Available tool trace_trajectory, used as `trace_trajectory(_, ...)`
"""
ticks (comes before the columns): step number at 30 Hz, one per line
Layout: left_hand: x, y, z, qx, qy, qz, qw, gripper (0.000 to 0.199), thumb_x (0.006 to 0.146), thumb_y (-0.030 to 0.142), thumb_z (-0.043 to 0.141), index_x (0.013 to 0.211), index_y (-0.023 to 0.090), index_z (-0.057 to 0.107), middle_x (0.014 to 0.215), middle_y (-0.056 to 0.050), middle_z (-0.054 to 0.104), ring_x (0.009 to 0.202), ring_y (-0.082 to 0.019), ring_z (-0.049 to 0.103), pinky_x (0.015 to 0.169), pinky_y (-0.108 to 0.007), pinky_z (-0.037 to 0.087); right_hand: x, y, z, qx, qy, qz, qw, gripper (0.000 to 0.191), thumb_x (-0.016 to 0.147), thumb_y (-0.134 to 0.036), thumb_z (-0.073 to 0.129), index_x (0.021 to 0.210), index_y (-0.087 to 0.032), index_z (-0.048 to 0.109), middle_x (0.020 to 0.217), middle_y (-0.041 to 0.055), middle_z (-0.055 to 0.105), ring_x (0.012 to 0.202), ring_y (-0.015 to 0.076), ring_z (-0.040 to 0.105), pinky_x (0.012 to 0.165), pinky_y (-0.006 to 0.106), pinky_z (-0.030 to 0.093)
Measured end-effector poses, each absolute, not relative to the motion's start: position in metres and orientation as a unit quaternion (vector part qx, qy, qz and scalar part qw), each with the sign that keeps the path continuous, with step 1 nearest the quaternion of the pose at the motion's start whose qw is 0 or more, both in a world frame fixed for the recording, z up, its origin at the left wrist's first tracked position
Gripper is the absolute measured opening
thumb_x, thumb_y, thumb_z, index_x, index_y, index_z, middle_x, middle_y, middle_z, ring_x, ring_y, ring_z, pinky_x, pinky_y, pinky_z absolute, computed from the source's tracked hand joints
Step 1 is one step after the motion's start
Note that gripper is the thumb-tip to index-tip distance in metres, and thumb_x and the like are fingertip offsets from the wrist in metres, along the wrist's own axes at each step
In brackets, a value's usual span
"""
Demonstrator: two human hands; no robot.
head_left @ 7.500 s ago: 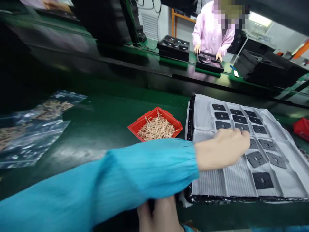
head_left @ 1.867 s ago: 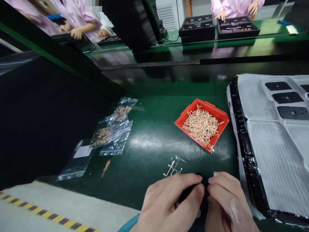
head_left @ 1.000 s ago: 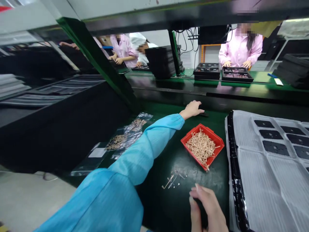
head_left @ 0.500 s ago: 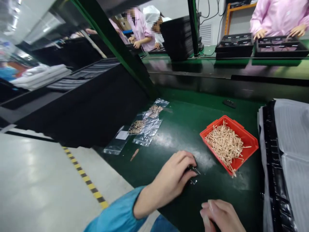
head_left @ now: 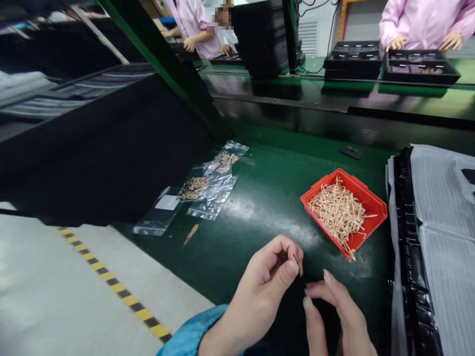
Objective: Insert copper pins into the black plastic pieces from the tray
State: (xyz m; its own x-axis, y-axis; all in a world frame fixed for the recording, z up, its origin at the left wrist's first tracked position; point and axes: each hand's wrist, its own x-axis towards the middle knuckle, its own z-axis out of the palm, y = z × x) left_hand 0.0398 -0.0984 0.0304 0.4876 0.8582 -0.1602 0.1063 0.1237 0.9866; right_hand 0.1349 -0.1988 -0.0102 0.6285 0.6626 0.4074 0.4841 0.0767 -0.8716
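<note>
My left hand (head_left: 265, 291) is raised over the green table, its thumb and curled fingers pinched together. Between them shows the thin dark edge of a small piece (head_left: 296, 259); the fingers hide most of it, so its kind cannot be made out. Just to the right, at the lower edge, is my right hand (head_left: 339, 316), thumb and index finger apart with a gap between the tips and nothing in them. Beyond both hands stands a red bin (head_left: 374, 210) holding a heap of thin tan paper-like strips (head_left: 337, 207).
Clear zip bags (head_left: 218, 198) with small tan-and-dark pieces lie at the left, near a brown scrap (head_left: 191, 234). A flat black part (head_left: 351, 153) lies at the back. Black trays with white foam sheets (head_left: 441, 198) stand right. Co-workers in pink handle black trays (head_left: 421, 74) opposite.
My left hand has lifted from the tabletop and turned, still pinching a small dark piece. My right hand has come further into view, its thumb and index finger spreading. The view has shifted slightly.
</note>
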Motion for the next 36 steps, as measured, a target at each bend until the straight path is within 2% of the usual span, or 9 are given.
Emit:
trace_trajectory(3, 0.046, -0.110, 0.037, 0.450, 0.407, 0.327, 0.724, 0.037, 0.109, 0.053, 0.063, 0.092, 0.022, 0.054, 0.089, -0.001, 0.056, 0.083, -0.017, 0.054, 0.079, -0.029, 0.051, 0.134, -0.198, -0.015, -0.672, -0.451, 0.076, 0.583, 0.048, 0.099, -0.011, 0.070, 0.145, -0.025, 0.067, 0.103, 0.0039, 0.080, 0.091, 0.0192, 0.081, 0.082, 0.031, 0.068)
trace_trajectory(7, 0.055, -0.114, 0.041, 0.226, 0.367, 0.347, 0.833, 0.035, 0.098, 0.044, 0.084, 0.086, 0.018, 0.065, 0.088, -0.001, 0.059, 0.082, -0.015, 0.055, 0.080, -0.024, 0.051, 0.137, -0.198, -0.019, -0.663, -0.469, 0.079, 0.578, 0.056, 0.101, -0.010, 0.067, 0.153, -0.029, 0.062, 0.104, 0.0028, 0.081, 0.091, 0.0171, 0.081, 0.082, 0.028, 0.068)
trace_trajectory(13, 0.062, -0.114, 0.038, 0.190, 0.365, 0.328, 0.850, 0.032, 0.096, 0.041, 0.088, 0.085, 0.017, 0.069, 0.087, -0.002, 0.063, 0.082, -0.014, 0.056, 0.078, -0.022, 0.052, 0.138, -0.198, -0.018, -0.660, -0.459, 0.089, 0.589, 0.060, 0.102, -0.003, 0.063, 0.154, -0.032, 0.061, 0.114, 0.0015, 0.082, 0.105, 0.0148, 0.081, 0.090, 0.025, 0.067)
trace_trajectory(17, 0.063, -0.115, 0.038, 0.191, 0.368, 0.321, 0.852, 0.035, 0.094, 0.043, 0.089, 0.085, 0.017, 0.068, 0.086, -0.002, 0.062, 0.082, -0.014, 0.057, 0.078, -0.022, 0.053, 0.137, -0.198, -0.016, -0.651, -0.457, 0.073, 0.602, 0.061, 0.100, 0.002, 0.062, 0.151, -0.031, 0.064, 0.115, 0.0019, 0.082, 0.103, 0.0157, 0.081, 0.088, 0.027, 0.068)
trace_trajectory(23, 0.069, -0.121, 0.032, 0.228, 0.398, 0.343, 0.819, 0.028, 0.092, 0.037, 0.093, 0.090, 0.019, 0.072, 0.087, -0.001, 0.068, 0.082, -0.013, 0.062, 0.078, -0.020, 0.055, 0.140, -0.198, -0.014, -0.617, -0.448, 0.079, 0.642, 0.071, 0.094, 0.009, 0.064, 0.155, -0.027, 0.063, 0.116, 0.0049, 0.082, 0.107, 0.0170, 0.081, 0.093, 0.030, 0.070)
trace_trajectory(27, 0.068, -0.125, 0.028, 0.330, 0.439, 0.390, 0.739, 0.033, 0.089, 0.030, 0.096, 0.116, 0.034, 0.078, 0.126, -0.002, 0.074, 0.105, -0.017, 0.071, 0.093, -0.025, 0.059, 0.146, -0.199, -0.015, -0.602, -0.486, 0.062, 0.630, 0.071, 0.091, 0.009, 0.066, 0.155, -0.022, 0.062, 0.115, 0.0077, 0.083, 0.108, 0.0194, 0.081, 0.088, 0.030, 0.072)
trace_trajectory(30, 0.062, -0.124, 0.030, 0.495, 0.444, 0.367, 0.650, 0.003, 0.097, 0.034, 0.085, 0.098, 0.031, 0.085, 0.145, -0.005, 0.069, 0.117, -0.024, 0.072, 0.104, -0.035, 0.058, 0.143, -0.202, -0.013, -0.622, -0.443, 0.060, 0.642, 0.069, 0.092, 0.008, 0.066, 0.153, -0.025, 0.064, 0.113, 0.0066, 0.082, 0.105, 0.0187, 0.080, 0.087, 0.030, 0.071)
trace_trajectory(33, 0.056, -0.122, 0.032, 0.577, 0.415, 0.333, 0.620, 0.012, 0.098, 0.037, 0.084, 0.089, 0.030, 0.089, 0.144, -0.009, 0.071, 0.134, -0.033, 0.067, 0.115, -0.045, 0.053, 0.137, -0.203, -0.012, -0.640, -0.398, 0.058, 0.655, 0.068, 0.093, 0.006, 0.067, 0.151, -0.028, 0.066, 0.118, 0.0059, 0.079, 0.106, 0.0185, 0.080, 0.082, 0.028, 0.071)
trace_trajectory(36, 0.056, -0.124, 0.031, 0.580, 0.407, 0.346, 0.615, 0.007, 0.094, 0.037, 0.087, 0.091, 0.032, 0.091, 0.139, -0.009, 0.072, 0.128, -0.032, 0.069, 0.111, -0.042, 0.055, 0.136, -0.203, -0.014, -0.655, -0.392, 0.052, 0.644, 0.061, 0.093, 0.003, 0.069, 0.146, -0.027, 0.069, 0.128, 0.0079, 0.075, 0.109, 0.0184, 0.079, 0.084, 0.028, 0.071)
